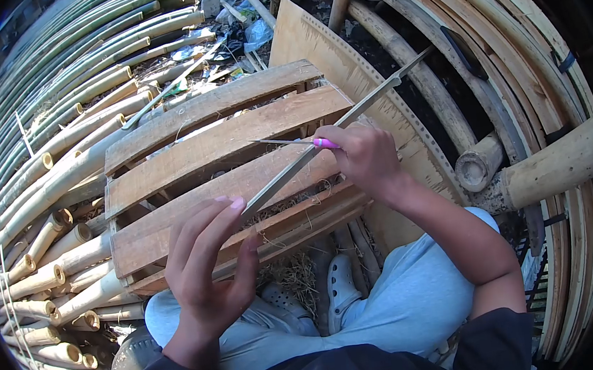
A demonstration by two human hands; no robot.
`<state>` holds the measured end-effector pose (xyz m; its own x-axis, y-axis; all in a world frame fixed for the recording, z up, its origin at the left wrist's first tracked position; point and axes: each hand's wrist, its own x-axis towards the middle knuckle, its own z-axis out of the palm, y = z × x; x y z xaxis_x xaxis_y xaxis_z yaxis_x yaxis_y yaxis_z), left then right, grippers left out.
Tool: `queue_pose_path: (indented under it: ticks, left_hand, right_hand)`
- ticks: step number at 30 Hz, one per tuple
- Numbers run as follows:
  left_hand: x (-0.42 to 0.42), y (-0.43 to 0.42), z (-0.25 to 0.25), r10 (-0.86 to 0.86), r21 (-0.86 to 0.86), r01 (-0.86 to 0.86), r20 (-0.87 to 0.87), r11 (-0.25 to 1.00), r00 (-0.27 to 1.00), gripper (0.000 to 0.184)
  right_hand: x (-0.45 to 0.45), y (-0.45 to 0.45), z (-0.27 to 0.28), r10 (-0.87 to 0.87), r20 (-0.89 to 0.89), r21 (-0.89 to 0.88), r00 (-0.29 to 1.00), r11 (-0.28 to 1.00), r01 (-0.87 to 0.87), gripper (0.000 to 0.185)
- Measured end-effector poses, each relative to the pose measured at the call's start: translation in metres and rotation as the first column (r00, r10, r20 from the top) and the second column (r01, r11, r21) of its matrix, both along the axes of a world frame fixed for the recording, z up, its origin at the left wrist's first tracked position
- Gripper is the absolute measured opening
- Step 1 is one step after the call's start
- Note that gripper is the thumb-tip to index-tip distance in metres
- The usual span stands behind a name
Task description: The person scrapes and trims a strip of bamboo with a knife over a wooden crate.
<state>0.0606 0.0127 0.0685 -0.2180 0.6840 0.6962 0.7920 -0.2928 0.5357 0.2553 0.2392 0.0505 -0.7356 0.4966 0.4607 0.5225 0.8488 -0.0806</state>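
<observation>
A long, narrow bamboo strip (285,172) slants over the slatted wooden bench from lower left to upper right. My left hand (208,263) is at its near end, fingertips against the strip and thumb below; how firmly it grips is partly hidden. Closed around a thin, pointed blade like a small knife's (282,141), my right hand (368,157) rests against the strip's middle. The blade points left across the strip. Something pink-purple shows at the right fingertips, perhaps the handle. The far end of the strip sticks out past my right hand.
The low slatted bench (228,131) stands before my knees. Bamboo poles (47,161) are piled to the left. A curved, nail-edged sheet (342,58) leans behind the bench. Long strips (549,92) and a thick bamboo post (555,162) lie right. A dark phone-like object (463,53) rests there.
</observation>
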Motion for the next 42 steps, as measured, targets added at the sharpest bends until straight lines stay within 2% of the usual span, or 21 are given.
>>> queue_pose_path:
  ticks: [3,4,5,8,12,15,17,19,20,21,24,26,27,29,30,33,35,37,39,41,42]
  left_hand:
    - [-0.015,-0.013,0.018,0.016,-0.064,-0.021,-0.073,0.998,0.997,0.045]
    - [-0.018,-0.014,0.021,0.056,-0.177,-0.065,-0.053,0.982,0.997,0.043]
    - [-0.022,-0.011,0.018,0.058,-0.174,-0.066,-0.056,0.983,0.997,0.043]
    - [-0.034,0.001,-0.013,-0.033,-0.348,0.107,0.21,0.931,0.977,0.033]
    - [-0.031,0.013,-0.032,-0.019,-0.439,0.163,0.314,0.884,0.949,0.03]
    - [-0.025,0.017,-0.029,-0.004,-0.417,0.089,0.201,0.905,0.98,0.026]
    - [-0.016,0.02,-0.027,-0.021,-0.404,0.12,0.241,0.907,0.97,0.026]
    - [-0.011,0.02,-0.033,-0.107,-0.323,0.141,0.121,0.936,0.987,0.03]
    - [-0.013,0.02,-0.033,-0.093,-0.426,0.151,0.154,0.892,0.984,0.034]
    - [-0.012,0.02,-0.037,-0.095,-0.429,0.155,0.156,0.89,0.983,0.034]
    - [-0.01,0.021,-0.046,-0.066,-0.346,0.081,0.053,0.935,0.996,0.031]
    - [-0.01,0.02,-0.044,-0.056,-0.323,0.048,-0.017,0.945,0.998,0.025]
    - [-0.01,0.02,-0.045,-0.056,-0.322,0.047,-0.016,0.945,0.998,0.025]
    - [-0.008,0.022,-0.047,-0.043,-0.268,0.032,-0.035,0.963,0.998,0.02]
    - [-0.008,0.022,-0.047,-0.044,-0.269,0.033,-0.033,0.963,0.998,0.02]
    - [-0.008,0.023,-0.048,-0.053,-0.296,0.056,0.018,0.953,0.998,0.02]
    - [-0.008,0.025,-0.052,-0.042,-0.249,0.05,0.038,0.967,0.998,0.019]
    - [-0.009,0.024,-0.051,-0.045,-0.26,0.054,0.038,0.964,0.998,0.019]
    - [-0.009,0.025,-0.051,-0.044,-0.269,0.054,0.043,0.962,0.998,0.018]
    - [-0.012,0.027,-0.051,-0.05,-0.291,0.081,0.115,0.953,0.992,0.02]
    - [-0.012,0.027,-0.051,-0.051,-0.291,0.082,0.112,0.953,0.992,0.02]
  right_hand:
    - [0.004,0.01,0.005,-0.008,-0.013,-0.04,1.0,0.999,0.008,0.011]
    - [0.006,0.015,0.007,-0.074,-0.012,-0.036,0.997,0.997,0.074,0.012]
    - [0.008,0.02,0.009,-0.142,-0.011,-0.033,0.99,0.989,0.142,0.014]
    - [0.02,0.038,0.009,-0.2,-0.111,-0.082,0.974,0.978,0.191,0.017]
    - [0.024,0.044,0.013,-0.237,-0.082,-0.111,0.968,0.967,0.228,0.018]
    - [0.019,0.026,0.027,-0.189,-0.162,-0.209,0.968,0.966,0.154,0.016]
    - [0.016,0.004,0.044,-0.309,-0.122,-0.445,0.943,0.866,0.226,0.02]
    - [0.021,0.005,0.041,-0.281,-0.161,-0.464,0.946,0.867,0.179,0.021]
    - [0.026,0.007,0.039,-0.263,-0.201,-0.488,0.944,0.862,0.136,0.022]
    - [0.032,0.012,0.037,-0.267,-0.198,-0.491,0.943,0.86,0.14,0.022]
    - [0.048,0.037,0.03,-0.287,-0.091,-0.472,0.954,0.855,0.212,0.027]
    - [0.049,0.047,0.027,-0.501,-0.013,-0.405,0.866,0.794,0.453,0.033]
    - [0.047,0.046,0.023,-0.5,-0.014,-0.404,0.866,0.795,0.453,0.033]
    - [0.034,0.032,0.015,-0.569,-0.011,-0.51,0.822,0.711,0.484,0.039]
    - [0.027,0.02,0.013,-0.475,-0.011,-0.512,0.88,0.758,0.403,0.043]
    - [0.019,0.007,0.027,-0.384,0.035,-0.548,0.922,0.764,0.339,0.049]
    - [0.028,0.028,0.023,-0.402,0.005,-0.528,0.916,0.776,0.344,0.05]
    - [0.031,0.038,0.021,-0.553,-0.043,-0.592,0.832,0.685,0.424,0.049]
    - [0.02,0.012,0.005,-0.542,-0.079,-0.573,0.837,0.711,0.407,0.049]
    - [0.01,-0.016,-0.004,-0.359,-0.082,-0.523,0.93,0.81,0.266,0.05]
    - [0.011,-0.014,-0.004,-0.329,-0.107,-0.504,0.938,0.831,0.234,0.052]
